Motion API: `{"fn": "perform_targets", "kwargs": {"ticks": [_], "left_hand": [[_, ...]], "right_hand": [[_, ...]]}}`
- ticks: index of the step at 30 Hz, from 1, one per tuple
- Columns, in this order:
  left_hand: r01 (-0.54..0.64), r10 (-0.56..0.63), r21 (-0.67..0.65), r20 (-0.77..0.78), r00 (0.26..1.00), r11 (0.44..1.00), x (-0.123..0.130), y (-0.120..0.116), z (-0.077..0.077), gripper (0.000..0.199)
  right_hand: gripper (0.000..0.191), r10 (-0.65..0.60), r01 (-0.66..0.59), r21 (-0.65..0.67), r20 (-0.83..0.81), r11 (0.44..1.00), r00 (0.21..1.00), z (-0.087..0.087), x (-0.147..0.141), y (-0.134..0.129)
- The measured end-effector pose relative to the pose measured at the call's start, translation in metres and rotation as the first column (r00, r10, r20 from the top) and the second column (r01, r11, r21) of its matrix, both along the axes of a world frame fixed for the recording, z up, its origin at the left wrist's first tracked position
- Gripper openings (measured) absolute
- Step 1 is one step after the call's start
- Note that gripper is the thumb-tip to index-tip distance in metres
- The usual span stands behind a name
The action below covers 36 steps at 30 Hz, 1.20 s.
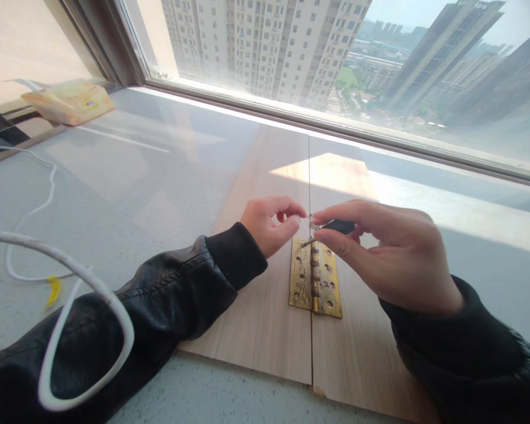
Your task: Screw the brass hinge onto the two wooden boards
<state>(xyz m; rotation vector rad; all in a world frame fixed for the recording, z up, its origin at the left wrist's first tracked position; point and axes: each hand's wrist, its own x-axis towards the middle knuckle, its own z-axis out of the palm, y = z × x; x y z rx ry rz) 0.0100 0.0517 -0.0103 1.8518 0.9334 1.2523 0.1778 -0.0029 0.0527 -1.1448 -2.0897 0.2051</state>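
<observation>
Hinge (315, 277), brass-coloured and stained, opened flat just below the right fingertips (324, 236), across two abutting wood-grain boards (265, 335). Right hand (393, 253): thumb and forefinger pinched on a small black object (340, 226), with metal bits (314, 225) too small to identify at the tips. Left hand (269, 227) just beside, fingers curled; impossible to tell whether gripping anything. White cable (129, 337) well left of those fingers.
</observation>
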Motion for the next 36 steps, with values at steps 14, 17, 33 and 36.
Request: {"fn": "perform_targets", "kwargs": {"ticks": [14,17,33,36], "left_hand": [[-0.011,0.010,-0.019,-0.035,0.999,1.000,0.000,-0.002,0.003,0.016],[-0.008,0.007,-0.031,-0.040,0.999,0.999,0.000,-0.002,0.003,0.015],[0.007,-0.007,-0.018,-0.011,1.000,1.000,-0.001,-0.001,0.000,0.016],[-0.006,0.006,-0.012,-0.028,1.000,1.000,-0.002,0.000,-0.002,0.016]], "right_hand": [[0.018,0.160,-0.155,-0.363,-0.015,0.919,0.987,0.018,0.010,0.000],[0.019,0.098,-0.099,-0.330,-0.021,0.939,0.995,0.016,0.005,-0.001],[0.020,-0.133,0.083,-0.191,-0.263,0.978,0.956,-0.002,-0.009,-0.002],[0.015,-0.207,0.181,-0.106,-0.335,0.978,0.919,0.004,-0.002,0.000]]}}
